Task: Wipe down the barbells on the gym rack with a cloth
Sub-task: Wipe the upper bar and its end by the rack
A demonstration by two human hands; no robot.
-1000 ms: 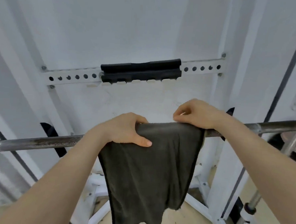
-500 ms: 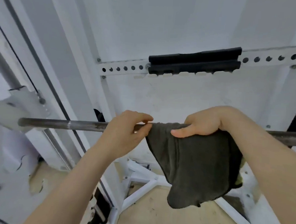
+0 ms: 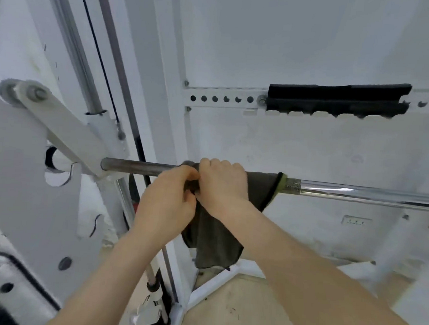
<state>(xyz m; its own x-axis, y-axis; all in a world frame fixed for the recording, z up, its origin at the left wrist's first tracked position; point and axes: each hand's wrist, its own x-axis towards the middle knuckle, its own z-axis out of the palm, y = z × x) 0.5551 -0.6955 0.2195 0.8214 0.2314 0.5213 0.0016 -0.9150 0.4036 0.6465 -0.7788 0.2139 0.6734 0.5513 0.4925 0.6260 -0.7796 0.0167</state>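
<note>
No wording or number can be read anywhere in view. The only candidate is a small white plate (image 3: 356, 221) on the wall (image 3: 289, 42), just below the bright shaft of the barbell (image 3: 356, 192). It carries a short row of dark marks, too small and blurred to make out as letters or digits.

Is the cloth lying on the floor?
No, the cloth hangs draped over the bar, where the left hand and the right hand hold it.
</note>
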